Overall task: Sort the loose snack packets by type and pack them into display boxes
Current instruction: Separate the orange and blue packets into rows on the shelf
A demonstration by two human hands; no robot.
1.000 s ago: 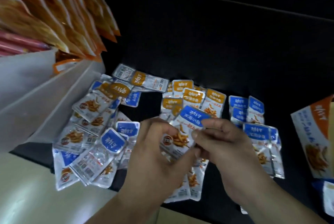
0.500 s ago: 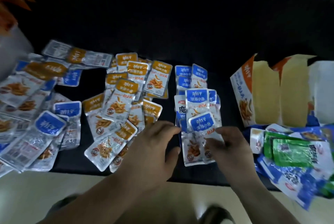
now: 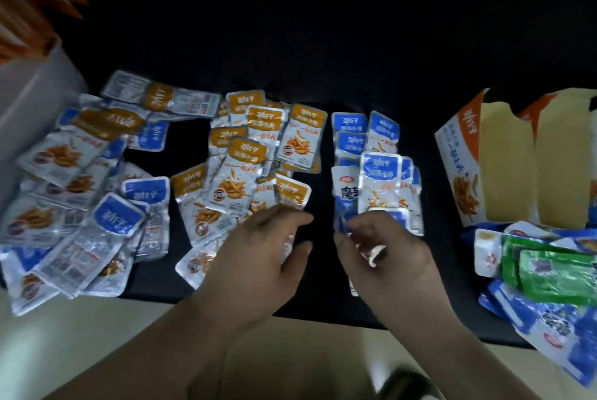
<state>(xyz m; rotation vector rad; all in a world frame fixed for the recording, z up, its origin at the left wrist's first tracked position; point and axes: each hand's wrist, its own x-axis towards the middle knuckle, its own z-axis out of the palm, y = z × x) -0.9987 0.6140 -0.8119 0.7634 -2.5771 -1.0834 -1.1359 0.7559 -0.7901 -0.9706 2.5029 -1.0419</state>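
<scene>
Sorting in progress on the black table (image 3: 323, 44): a person's right hand (image 3: 387, 257) curls its fingers around the near end of the blue-label stack (image 3: 381, 173), apparently pinching one blue-label packet (image 3: 392, 217) between thumb and fingertips. The left hand (image 3: 268, 257) hovers with loosely bent fingers over the near edge of the orange-label pile (image 3: 239, 173); whether it grips the shiny packet beneath it cannot be told.

An unsorted heap (image 3: 80, 206) of both colours sprawls toward the table's left edge. Two open display boxes (image 3: 504, 160) stand at the right edge, with green packets (image 3: 555, 273) and other blue wrappers spilled at the near right corner.

The step looks like squaring up the blue stack. To do it well, lay each packet face up with its label toward the far edge, matching its neighbours, so the stack slides into a box as one block. The foil probably slips easily (a light pinch at the seam should hold better than a flat press). One packet (image 3: 347, 193) in the blue stack carries different lettering and likely belongs elsewhere; pulling it out now would save re-sorting later. The gap between the orange and blue piles is worth guarding.
</scene>
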